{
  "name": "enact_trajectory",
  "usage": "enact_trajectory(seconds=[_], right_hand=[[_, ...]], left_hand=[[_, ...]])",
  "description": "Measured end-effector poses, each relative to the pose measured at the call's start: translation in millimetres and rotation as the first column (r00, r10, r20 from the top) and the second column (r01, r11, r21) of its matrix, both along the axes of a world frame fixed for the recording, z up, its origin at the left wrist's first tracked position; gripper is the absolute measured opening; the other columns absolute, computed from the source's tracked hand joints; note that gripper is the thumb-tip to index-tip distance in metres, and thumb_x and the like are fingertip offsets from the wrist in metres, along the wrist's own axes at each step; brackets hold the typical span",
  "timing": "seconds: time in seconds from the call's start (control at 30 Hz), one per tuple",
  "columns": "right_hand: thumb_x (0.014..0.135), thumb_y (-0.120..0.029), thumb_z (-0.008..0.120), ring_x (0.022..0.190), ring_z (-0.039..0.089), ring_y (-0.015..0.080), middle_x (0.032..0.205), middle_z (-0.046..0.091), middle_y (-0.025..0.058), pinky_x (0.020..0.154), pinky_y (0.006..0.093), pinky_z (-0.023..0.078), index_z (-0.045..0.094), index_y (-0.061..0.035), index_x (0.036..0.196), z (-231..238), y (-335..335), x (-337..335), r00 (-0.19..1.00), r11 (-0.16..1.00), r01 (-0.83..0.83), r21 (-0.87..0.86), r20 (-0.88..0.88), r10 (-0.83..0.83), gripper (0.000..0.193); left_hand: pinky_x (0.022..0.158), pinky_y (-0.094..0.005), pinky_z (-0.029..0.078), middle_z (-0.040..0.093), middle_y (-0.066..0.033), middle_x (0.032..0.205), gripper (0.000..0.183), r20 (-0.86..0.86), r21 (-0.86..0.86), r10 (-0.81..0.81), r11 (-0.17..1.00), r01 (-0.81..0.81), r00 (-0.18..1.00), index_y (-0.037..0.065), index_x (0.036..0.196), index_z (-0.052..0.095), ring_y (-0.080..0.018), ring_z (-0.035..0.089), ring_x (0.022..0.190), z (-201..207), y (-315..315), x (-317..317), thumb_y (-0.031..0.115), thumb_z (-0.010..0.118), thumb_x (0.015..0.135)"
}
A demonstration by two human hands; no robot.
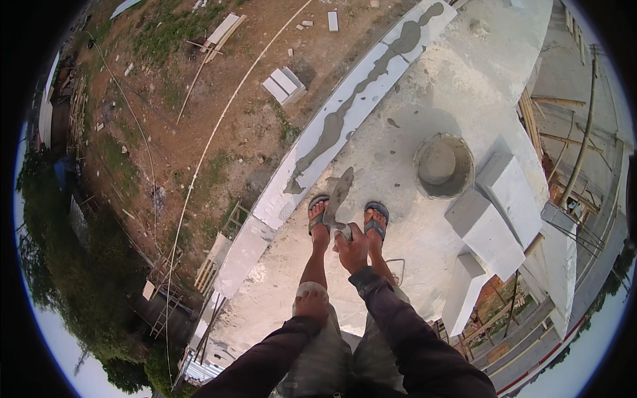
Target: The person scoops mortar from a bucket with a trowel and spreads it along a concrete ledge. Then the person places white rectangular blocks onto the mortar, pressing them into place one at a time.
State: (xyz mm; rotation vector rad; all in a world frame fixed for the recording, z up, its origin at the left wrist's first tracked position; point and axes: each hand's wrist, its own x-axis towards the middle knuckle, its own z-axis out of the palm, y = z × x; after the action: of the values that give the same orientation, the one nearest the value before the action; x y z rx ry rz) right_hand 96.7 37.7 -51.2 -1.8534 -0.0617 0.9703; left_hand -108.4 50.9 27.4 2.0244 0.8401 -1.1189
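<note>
My right hand is closed round the handle of a trowel, whose mortar-smeared blade points forward between my sandalled feet. The blade is just right of the near end of a row of white blocks. A band of wet grey mortar runs along the top of that row. My left hand rests on my left knee with nothing visible in it, its fingers laid over the trouser leg.
A round bucket of grey mortar stands to the right on the concrete slab. Beside it lie several large white blocks near the slab's right edge. Beyond the block row, the slab drops to dirt ground with stacked blocks and planks.
</note>
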Motion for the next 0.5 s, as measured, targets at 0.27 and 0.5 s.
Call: enact_trajectory(seconds=[0.27,0.5], right_hand=[[0.083,-0.021,0.062,0.086,0.069,0.0422,0.088,0.07,0.0228,0.076,0.0509,0.055,0.06,0.0032,0.099,-77,-164,236,0.85,0.562,-0.013,-0.827,0.287,0.442,0.029],[0.082,-0.024,0.064,0.098,0.067,0.0435,0.094,0.071,0.0254,0.086,0.0499,0.054,0.065,0.0034,0.103,-174,-193,294,0.857,0.505,-0.2,-0.839,0.1,0.505,0.035]], left_hand=[[0.096,-0.0512,0.04,0.06,-0.0113,0.115,0.026,-0.013,0.024,0.043,0.999,-0.042,0.999,0.011,0.104,0.067,-0.0326,0.054,0.116,1,-48,9,0.026,0.064,0.084],[0.099,-0.0533,0.038,0.059,-0.0148,0.119,0.032,-0.124,0.011,0.189,0.982,-0.189,0.974,0.008,0.11,0.064,-0.0359,0.052,0.118,18,-88,-3,0.028,0.062,0.086]])
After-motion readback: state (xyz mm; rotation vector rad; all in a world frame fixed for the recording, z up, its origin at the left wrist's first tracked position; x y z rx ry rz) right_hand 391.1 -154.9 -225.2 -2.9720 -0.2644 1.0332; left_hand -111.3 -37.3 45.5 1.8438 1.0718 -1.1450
